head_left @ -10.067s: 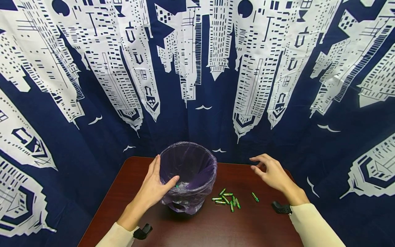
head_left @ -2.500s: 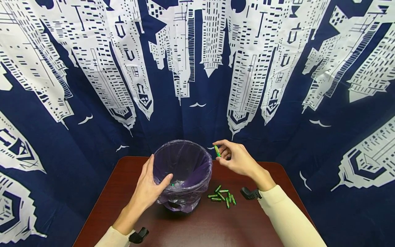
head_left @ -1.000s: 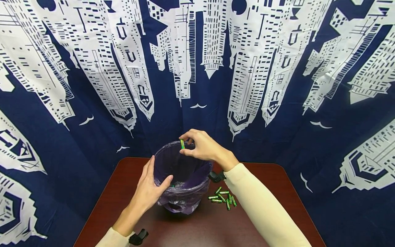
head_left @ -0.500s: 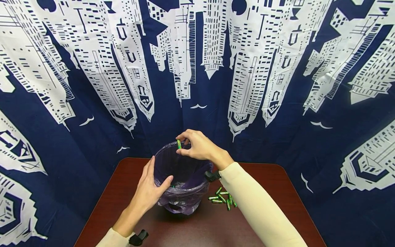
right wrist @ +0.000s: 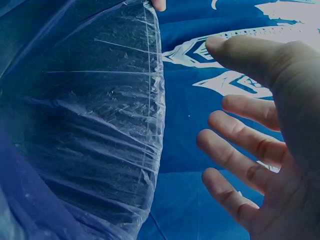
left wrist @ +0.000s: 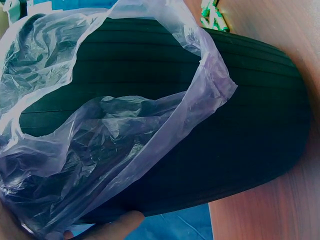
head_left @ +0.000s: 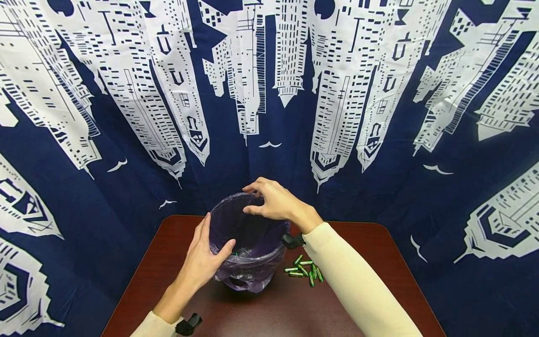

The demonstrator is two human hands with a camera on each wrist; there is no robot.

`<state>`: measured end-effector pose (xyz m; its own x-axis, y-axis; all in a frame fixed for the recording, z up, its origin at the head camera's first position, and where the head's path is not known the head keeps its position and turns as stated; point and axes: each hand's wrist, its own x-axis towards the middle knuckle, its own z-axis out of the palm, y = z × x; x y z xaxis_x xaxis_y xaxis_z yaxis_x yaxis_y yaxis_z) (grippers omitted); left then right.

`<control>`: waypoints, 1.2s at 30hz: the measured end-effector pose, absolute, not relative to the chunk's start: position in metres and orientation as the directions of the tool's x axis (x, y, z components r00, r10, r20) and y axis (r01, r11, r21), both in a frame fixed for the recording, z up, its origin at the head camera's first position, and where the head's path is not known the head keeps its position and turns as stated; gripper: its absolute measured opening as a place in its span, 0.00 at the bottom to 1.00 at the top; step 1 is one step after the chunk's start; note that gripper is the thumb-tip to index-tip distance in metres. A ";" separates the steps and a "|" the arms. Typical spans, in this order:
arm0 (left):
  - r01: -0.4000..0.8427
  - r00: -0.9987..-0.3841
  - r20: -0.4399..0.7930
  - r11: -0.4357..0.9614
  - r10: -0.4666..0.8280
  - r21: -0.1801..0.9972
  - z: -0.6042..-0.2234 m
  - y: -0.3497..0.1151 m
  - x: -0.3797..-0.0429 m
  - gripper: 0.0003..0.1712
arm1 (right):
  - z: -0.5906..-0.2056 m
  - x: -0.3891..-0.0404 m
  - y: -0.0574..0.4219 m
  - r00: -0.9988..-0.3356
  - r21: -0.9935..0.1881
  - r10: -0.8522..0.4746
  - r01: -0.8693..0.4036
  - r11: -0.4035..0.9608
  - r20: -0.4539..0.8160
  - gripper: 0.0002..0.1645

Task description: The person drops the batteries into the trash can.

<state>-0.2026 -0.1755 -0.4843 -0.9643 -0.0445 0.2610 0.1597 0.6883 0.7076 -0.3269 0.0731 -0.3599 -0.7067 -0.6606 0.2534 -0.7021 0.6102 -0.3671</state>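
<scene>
A dark bin [left wrist: 260,115] lined with a translucent purple bag [head_left: 257,269] stands on the table. My left hand [head_left: 201,255] rests against its left side, fingers straight and thumb spread toward the near rim. Over the bin's mouth, my right hand [head_left: 273,200] hovers with thumb and fingers apart, holding nothing. The right wrist view shows these parted fingers [right wrist: 225,150] beside the bag's rim. Several green batteries [head_left: 303,270] lie in a loose group to the right of the bin. A small green bit [head_left: 236,254] shows inside the bin; most of the inside is hidden.
The reddish-brown table [head_left: 358,271] has rounded far corners. A blue curtain [head_left: 269,164] with white buildings printed on it hangs behind and around it. Black straps with small devices [head_left: 188,324] sit on both wrists.
My right hand carried a green battery from the right to above the bin, then let it go; the battery is out of sight now. My left hand has stayed at the bin.
</scene>
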 end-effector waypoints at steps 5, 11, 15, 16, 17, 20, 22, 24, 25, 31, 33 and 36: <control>0.165 -0.962 0.269 0.693 -0.044 0.702 -0.484 -0.175 -0.203 0.66 | -0.360 -0.326 0.080 -0.698 -0.388 -0.661 -0.710 0.588 0.275 0.34; 0.159 -0.964 0.261 0.692 -0.044 0.704 -0.485 -0.175 -0.203 0.67 | -0.360 -0.324 0.089 -0.686 -0.385 -0.656 -0.724 0.572 0.315 0.33; 0.152 -0.967 0.253 0.694 -0.044 0.704 -0.484 -0.176 -0.203 0.67 | -0.362 -0.324 0.096 -0.675 -0.390 -0.652 -0.736 0.554 0.347 0.31; 0.151 -0.967 0.251 0.694 -0.044 0.704 -0.484 -0.176 -0.203 0.67 | -0.362 -0.323 0.098 -0.674 -0.394 -0.649 -0.736 0.550 0.353 0.30; 0.151 -0.967 0.251 0.694 -0.044 0.704 -0.484 -0.176 -0.204 0.67 | -0.363 -0.323 0.100 -0.671 -0.398 -0.648 -0.739 0.544 0.360 0.30; 0.153 -0.967 0.252 0.691 -0.044 0.706 -0.484 -0.176 -0.203 0.67 | -0.365 -0.322 0.107 -0.668 -0.407 -0.641 -0.742 0.533 0.378 0.28; 0.154 -0.966 0.253 0.690 -0.044 0.707 -0.484 -0.176 -0.203 0.67 | -0.367 -0.321 0.112 -0.666 -0.408 -0.635 -0.744 0.529 0.391 0.28; 0.153 -0.966 0.253 0.689 -0.045 0.709 -0.484 -0.176 -0.202 0.67 | -0.369 -0.321 0.116 -0.668 -0.411 -0.628 -0.743 0.528 0.399 0.27; 0.153 -0.967 0.252 0.688 -0.046 0.710 -0.484 -0.176 -0.202 0.67 | -0.370 -0.320 0.118 -0.670 -0.416 -0.625 -0.740 0.528 0.400 0.27; 0.155 -0.965 0.259 0.686 -0.050 0.711 -0.485 -0.176 -0.202 0.67 | -0.375 -0.319 0.136 -0.687 -0.439 -0.605 -0.724 0.531 0.402 0.27; 0.157 -0.964 0.261 0.686 -0.050 0.710 -0.485 -0.176 -0.202 0.67 | -0.376 -0.319 0.142 -0.686 -0.438 -0.601 -0.726 0.529 0.411 0.27; 0.156 -0.965 0.259 0.686 -0.049 0.711 -0.485 -0.176 -0.203 0.67 | -0.381 -0.318 0.151 -0.681 -0.438 -0.597 -0.731 0.523 0.424 0.27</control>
